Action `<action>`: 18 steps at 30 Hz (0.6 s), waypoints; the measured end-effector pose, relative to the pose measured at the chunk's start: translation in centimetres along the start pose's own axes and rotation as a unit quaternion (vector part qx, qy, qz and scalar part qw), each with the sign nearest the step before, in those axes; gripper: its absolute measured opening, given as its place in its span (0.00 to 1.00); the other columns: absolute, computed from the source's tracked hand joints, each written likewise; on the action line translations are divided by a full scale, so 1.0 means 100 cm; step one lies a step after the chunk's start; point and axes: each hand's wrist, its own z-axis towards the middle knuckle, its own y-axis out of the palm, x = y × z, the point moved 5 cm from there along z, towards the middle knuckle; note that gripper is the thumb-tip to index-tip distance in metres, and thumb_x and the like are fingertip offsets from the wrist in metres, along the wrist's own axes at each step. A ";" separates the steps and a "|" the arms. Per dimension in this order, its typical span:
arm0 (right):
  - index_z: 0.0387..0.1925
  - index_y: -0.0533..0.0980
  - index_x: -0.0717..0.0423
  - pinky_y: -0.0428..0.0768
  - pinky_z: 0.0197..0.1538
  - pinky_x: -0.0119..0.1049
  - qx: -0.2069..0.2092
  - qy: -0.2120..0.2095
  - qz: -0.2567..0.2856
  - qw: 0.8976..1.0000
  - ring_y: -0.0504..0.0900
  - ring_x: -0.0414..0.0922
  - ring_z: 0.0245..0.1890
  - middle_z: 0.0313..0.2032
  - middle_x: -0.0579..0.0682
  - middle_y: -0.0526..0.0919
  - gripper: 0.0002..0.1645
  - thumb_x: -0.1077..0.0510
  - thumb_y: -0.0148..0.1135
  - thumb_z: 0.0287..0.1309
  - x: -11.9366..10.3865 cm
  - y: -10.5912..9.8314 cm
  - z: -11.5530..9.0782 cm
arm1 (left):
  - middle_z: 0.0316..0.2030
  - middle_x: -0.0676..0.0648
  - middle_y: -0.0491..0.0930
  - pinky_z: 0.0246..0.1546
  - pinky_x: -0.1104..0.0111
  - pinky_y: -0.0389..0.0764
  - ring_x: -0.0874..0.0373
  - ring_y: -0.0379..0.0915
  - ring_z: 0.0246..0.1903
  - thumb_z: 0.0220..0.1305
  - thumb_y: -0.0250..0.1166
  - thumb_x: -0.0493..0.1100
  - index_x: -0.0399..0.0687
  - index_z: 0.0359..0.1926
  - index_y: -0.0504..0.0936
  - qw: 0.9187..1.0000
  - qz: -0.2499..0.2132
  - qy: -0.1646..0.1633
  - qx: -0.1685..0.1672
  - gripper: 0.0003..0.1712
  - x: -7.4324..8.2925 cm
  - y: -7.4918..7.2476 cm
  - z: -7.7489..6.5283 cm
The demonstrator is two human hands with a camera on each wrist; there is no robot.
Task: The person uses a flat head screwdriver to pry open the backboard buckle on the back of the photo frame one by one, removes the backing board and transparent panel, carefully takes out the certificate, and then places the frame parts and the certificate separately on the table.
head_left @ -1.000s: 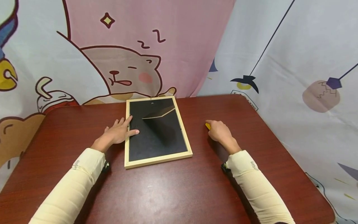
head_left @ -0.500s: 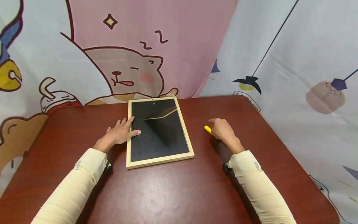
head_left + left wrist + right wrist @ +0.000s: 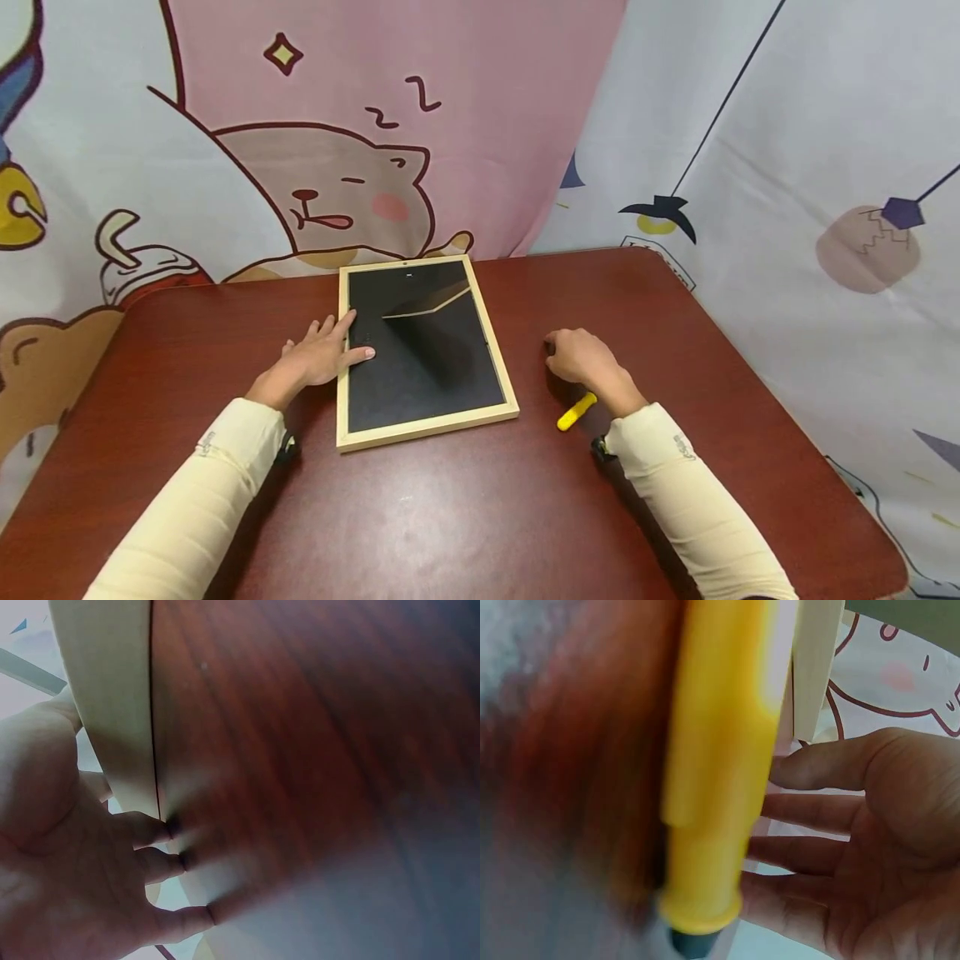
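My worktop [image 3: 420, 533] is reddish brown, wood-grained. The frame [image 3: 420, 383] is black, bordered pale yellow. The stick [image 3: 577, 412] is yellow, dark-ended. My sleeves [image 3: 176, 500] are cream. The pink-and-white curtain [image 3: 487, 100] bears brown cartoon prints.

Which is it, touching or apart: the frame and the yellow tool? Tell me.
Apart: the head view shows bare tabletop between the frame and the yellow tool.
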 end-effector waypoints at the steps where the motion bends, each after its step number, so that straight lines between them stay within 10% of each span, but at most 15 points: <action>1: 0.59 0.76 0.59 0.79 0.48 0.51 -0.002 0.002 0.005 1.000 0.81 0.57 0.47 0.54 0.62 0.81 0.25 0.60 0.56 0.59 0.001 -0.001 0.000 | 0.74 0.27 0.39 0.60 0.26 0.40 0.27 0.32 0.72 0.66 0.47 0.72 0.48 0.77 0.35 1.000 -0.001 -0.001 0.000 0.54 0.000 0.000 0.000; 18: 0.62 0.74 0.60 0.73 0.58 0.54 -0.030 -0.013 0.008 0.999 0.76 0.60 0.58 0.58 0.63 0.77 0.28 0.58 0.58 0.59 0.009 -0.004 -0.005 | 0.73 0.26 0.40 0.59 0.26 0.41 0.26 0.33 0.71 0.66 0.48 0.72 0.46 0.77 0.37 1.000 -0.005 0.007 0.002 0.54 0.002 -0.003 -0.003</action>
